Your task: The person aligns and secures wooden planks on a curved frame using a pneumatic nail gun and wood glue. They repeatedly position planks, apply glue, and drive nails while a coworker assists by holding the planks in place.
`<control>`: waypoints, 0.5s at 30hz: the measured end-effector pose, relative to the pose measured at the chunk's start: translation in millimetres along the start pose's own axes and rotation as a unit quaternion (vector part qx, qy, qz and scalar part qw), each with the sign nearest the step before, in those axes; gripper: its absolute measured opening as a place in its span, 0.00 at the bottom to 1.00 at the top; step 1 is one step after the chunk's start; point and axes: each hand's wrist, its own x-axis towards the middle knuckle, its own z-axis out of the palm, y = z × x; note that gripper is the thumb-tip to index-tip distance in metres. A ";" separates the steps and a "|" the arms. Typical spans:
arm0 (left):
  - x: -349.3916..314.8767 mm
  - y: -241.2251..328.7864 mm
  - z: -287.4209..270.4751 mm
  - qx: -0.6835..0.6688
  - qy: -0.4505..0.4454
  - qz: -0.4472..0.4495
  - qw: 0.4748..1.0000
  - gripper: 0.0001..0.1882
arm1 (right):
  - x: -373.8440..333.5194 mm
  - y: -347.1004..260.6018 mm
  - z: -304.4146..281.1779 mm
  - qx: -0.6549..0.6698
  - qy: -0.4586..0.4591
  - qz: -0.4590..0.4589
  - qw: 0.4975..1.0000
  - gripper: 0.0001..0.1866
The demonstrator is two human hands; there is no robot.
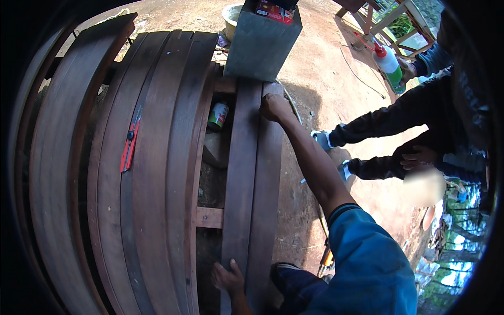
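Note:
Two long dark wooden boards [239, 173] lie side by side in front of me as part of a slatted wooden piece. At the far end, my right hand [276, 107] is closed in a fist on the right-hand board [266, 178]; what its fingers hold, if anything, is hidden. My left hand [229, 278] grips the left board's edge near the bottom of the view, thumb over the board and fingers toward the gap. A red utility knife [130, 144] rests on the slats to the left. In the gap between slats sits a small green-and-white can [218, 115].
A grey metal box [262, 50] stands at the boards' far end, with a red packet [275, 11] on top. Behind it is a pale bucket [231, 18]. At right, another person's hand [405, 72] holds a red-topped white-and-green bottle [387, 63]. An orange-and-black tool [327, 258] lies near my feet.

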 end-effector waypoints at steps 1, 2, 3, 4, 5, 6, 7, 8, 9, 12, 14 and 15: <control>-0.3 0.3 -0.9 -0.002 -0.011 -0.003 1.000 0.33 | 1.6 -2.8 -0.7 0.001 -0.005 0.001 1.000 0.16; -0.3 0.5 -2.8 -0.002 -0.014 -0.004 1.000 0.33 | 1.0 -5.0 -0.1 0.002 -0.012 0.005 1.000 0.15; 0.1 2.3 -4.8 -0.010 -0.013 -0.005 1.000 0.33 | 1.6 -6.5 -0.5 0.005 -0.017 0.007 1.000 0.15; 1.0 4.4 -7.6 -0.016 -0.006 -0.002 1.000 0.33 | 1.3 -7.8 -0.3 0.009 -0.009 0.000 1.000 0.16; 2.6 7.1 -9.8 -0.024 0.003 -0.001 1.000 0.33 | 1.1 -9.3 -0.7 0.014 -0.006 0.012 1.000 0.15; 4.3 10.1 -12.3 -0.025 0.011 0.005 1.000 0.33 | 1.8 -11.7 -1.8 0.020 0.009 0.011 1.000 0.15; 7.4 11.6 -13.6 -0.026 0.019 0.008 0.999 0.33 | -1.2 -14.1 -2.6 0.021 0.003 0.018 1.000 0.15; 8.7 13.6 -14.3 -0.027 0.020 -0.002 0.999 0.34 | -2.0 -18.7 -5.1 -0.026 0.008 0.007 1.000 0.15; 10.4 13.4 -13.5 -0.031 0.027 0.004 0.999 0.34 | -7.9 -24.6 -6.8 -0.045 -0.001 0.015 0.999 0.16; 7.5 6.4 -8.5 -0.033 0.032 -0.013 0.999 0.33 | -56.6 -42.2 -11.7 0.178 0.023 -0.042 0.983 0.19; 3.1 1.4 -3.5 -0.041 0.045 -0.016 0.998 0.32 | -118.3 -54.7 -3.2 0.499 -0.048 -0.042 0.864 0.15; 1.7 -0.3 -2.0 -0.054 0.058 -0.016 0.997 0.31 | -160.0 -57.0 3.8 0.644 -0.049 -0.056 0.762 0.13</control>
